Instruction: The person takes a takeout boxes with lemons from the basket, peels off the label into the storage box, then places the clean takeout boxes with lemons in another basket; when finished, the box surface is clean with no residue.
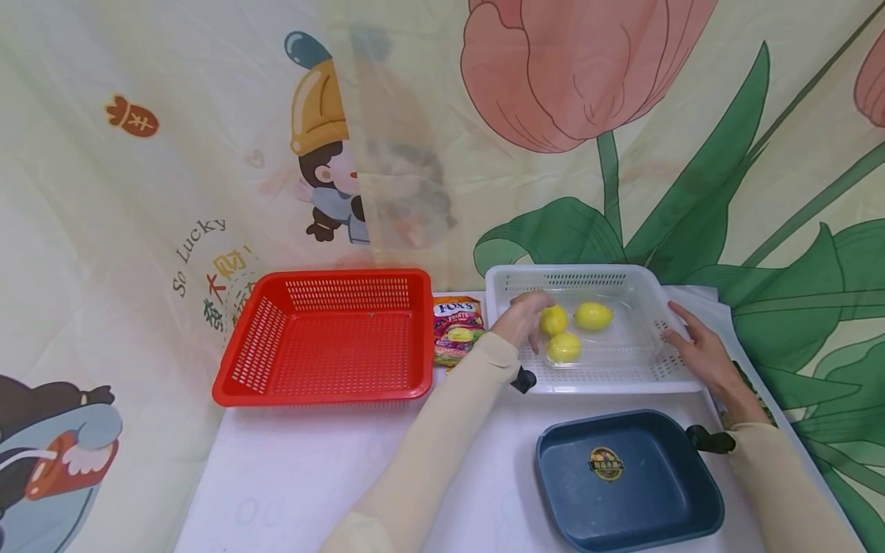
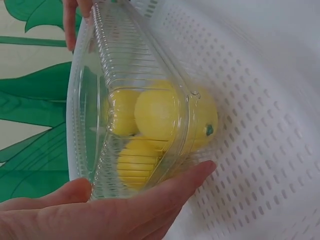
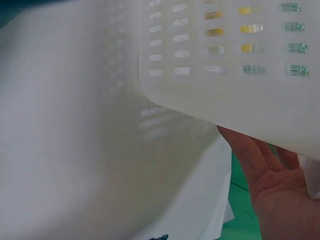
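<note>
Three lemons sit inside a clear plastic box, which lies in a white perforated basket. My left hand holds the near-left end of the box; in the left wrist view its thumb lies to one side and the fingers stretch along the other. At the basket's right end is my right hand, its fingers straight and touching the rim. The right wrist view shows that hand partly hidden behind the slotted basket wall.
A red perforated basket stands at the left. Between the two baskets lies a Fox's candy bag, partly behind the left arm. A dark blue tray sits in front, beside the right forearm. A printed curtain hangs behind.
</note>
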`<state>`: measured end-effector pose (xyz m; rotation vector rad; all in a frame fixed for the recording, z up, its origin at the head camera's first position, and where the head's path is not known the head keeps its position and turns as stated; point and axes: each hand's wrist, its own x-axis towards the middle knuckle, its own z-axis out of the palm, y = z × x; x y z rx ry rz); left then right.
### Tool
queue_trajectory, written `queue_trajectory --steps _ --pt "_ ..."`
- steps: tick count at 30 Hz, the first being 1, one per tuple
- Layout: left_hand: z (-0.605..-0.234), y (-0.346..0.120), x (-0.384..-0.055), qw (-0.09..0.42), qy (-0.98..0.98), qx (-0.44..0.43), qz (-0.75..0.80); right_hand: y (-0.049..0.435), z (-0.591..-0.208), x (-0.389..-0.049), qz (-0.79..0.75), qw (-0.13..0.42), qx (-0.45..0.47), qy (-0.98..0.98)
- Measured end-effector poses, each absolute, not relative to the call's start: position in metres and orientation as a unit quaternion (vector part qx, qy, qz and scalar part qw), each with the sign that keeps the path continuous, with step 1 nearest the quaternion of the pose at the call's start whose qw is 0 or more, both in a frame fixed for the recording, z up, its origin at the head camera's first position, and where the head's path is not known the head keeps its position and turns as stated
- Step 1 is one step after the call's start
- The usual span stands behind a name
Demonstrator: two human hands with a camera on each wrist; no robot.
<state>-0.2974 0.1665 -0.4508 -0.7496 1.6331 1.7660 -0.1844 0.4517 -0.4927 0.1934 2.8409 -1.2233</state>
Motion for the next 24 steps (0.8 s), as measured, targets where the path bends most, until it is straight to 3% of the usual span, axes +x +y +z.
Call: queue_trajectory --steps 12,24 --pt "-0.444 0.153 -0.298 0.318 0.596 -0.266 0.688 0.451 -0.494 -0.185 -0.389 0.016 0.060 0.919" --pt "-0.405 0.127 -0.299 0.330 0.597 -0.226 0.695 0.450 -0.492 -0.185 -0.383 0.019 0.060 0.922"
